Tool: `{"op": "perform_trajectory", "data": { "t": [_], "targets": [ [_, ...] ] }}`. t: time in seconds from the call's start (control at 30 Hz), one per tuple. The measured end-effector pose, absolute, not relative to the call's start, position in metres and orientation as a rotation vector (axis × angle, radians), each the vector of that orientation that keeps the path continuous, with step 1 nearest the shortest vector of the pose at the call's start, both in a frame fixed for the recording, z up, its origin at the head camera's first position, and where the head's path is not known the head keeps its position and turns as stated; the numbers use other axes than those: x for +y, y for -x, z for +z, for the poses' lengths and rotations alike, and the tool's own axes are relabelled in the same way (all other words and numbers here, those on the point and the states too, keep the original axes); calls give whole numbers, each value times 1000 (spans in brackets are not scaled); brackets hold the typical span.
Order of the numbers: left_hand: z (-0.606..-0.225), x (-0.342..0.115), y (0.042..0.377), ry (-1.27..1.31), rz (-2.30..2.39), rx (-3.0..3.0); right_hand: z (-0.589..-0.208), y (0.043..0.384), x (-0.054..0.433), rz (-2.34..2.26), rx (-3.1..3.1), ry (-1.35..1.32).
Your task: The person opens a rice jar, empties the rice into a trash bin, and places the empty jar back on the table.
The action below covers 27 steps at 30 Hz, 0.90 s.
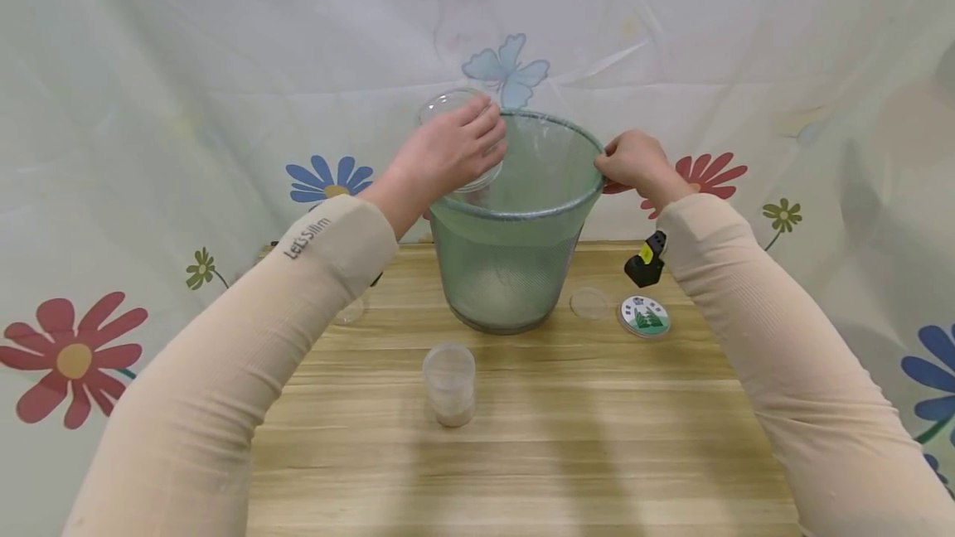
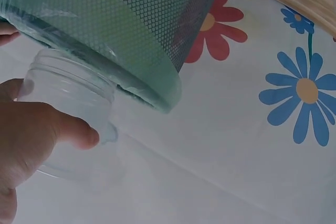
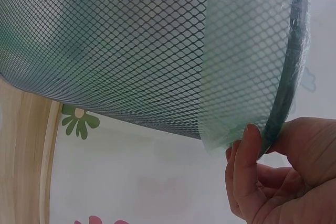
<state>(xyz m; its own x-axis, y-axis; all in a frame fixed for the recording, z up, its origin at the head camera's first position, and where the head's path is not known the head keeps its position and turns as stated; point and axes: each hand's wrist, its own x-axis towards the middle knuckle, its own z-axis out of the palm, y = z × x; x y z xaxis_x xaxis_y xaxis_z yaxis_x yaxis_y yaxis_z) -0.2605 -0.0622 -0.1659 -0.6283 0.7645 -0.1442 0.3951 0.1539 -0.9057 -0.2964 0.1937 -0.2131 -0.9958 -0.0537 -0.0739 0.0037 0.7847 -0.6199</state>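
A green mesh wastebasket [image 1: 507, 272] stands on the table, lined with a thin green plastic bag [image 3: 247, 40] folded over its rim. My left hand [image 1: 455, 147] grips a clear plastic jar [image 2: 73, 87] at the left side of the rim; the jar is tilted, its threaded mouth close against the basket's edge in the left wrist view. At the right side, my right hand [image 1: 642, 164] pinches the rim and bag edge between thumb and fingers, as the right wrist view shows.
In front of the basket stands a frosted plastic cup [image 1: 450, 384]. Right of the basket lie a clear round lid [image 1: 590, 303], a round disc with a green tree design [image 1: 644, 316] and a black object [image 1: 646, 259] with a yellow label. Another clear disc [image 1: 351, 311] lies left. A flowered curtain [image 1: 239, 40] hangs behind.
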Motion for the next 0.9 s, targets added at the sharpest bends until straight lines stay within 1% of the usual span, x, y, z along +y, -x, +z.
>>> {"op": "perform_trajectory", "data": {
  "t": [0.57,0.9],
  "targets": [
    [-166,-61,258,1073,1603,-2013,-214,296,192,-1029,2892,37],
    [-161,-67,263,1130,1430,-2093,-214,296,191,-984,2900,48]
  ]
}}
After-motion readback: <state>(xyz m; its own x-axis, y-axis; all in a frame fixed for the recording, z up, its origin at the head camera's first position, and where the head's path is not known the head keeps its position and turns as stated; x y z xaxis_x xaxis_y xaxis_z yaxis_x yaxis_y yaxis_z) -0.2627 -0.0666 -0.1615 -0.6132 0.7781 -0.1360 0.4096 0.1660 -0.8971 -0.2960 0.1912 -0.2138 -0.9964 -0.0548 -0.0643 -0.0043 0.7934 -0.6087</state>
